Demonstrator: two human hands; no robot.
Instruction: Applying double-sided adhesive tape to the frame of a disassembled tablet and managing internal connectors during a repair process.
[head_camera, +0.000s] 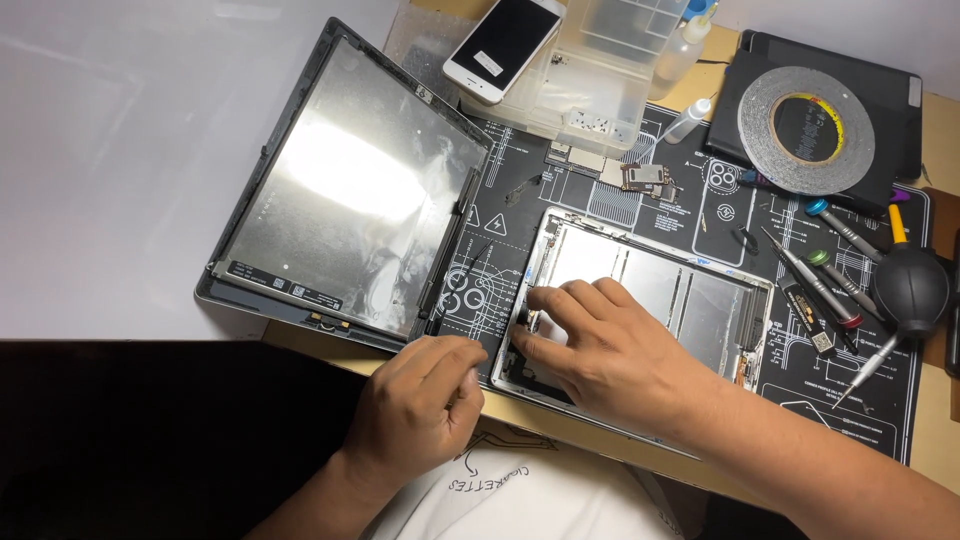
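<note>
Left hand (425, 400) curled loosely closed beside the right hand (600, 345), whose fingers press flat into the opened tablet shell (700, 300).

The right hand (610, 350) hides the tablet shell's (700, 300) lower left corner.

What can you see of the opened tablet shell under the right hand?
The tablet shell is a silver metal back housing, lying flat and open-side up on the black repair mat, tilted slightly clockwise. Inside, pale reflective plates with dark seams show; small components line its left edge. The right hand lies across its lower left part, fingers pressing at that edge. The left hand sits just off its lower left corner. The detached screen panel lies apart, to the left.
</note>
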